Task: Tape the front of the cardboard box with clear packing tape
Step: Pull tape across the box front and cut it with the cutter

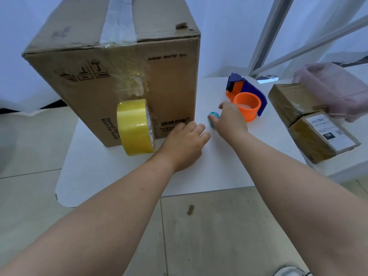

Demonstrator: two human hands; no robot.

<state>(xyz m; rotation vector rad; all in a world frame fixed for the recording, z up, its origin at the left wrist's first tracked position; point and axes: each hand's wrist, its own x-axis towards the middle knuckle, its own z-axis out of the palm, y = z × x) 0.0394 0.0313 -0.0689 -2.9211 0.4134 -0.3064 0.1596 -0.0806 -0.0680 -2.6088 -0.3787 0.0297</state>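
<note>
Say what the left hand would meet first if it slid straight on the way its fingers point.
Probably the small teal object, which the right hand holds, just ahead of the left hand. The orange tape dispenser lies farther along, though depth is unclear.

I see the big brown cardboard box (171,82) standing upright at eleven o'clock, with a clear strip already along its top seam. The yellowish tape roll (134,128) stands on edge against the front face, at the box's six o'clock. A crinkled length of tape (132,82) seems to climb from it.
</note>
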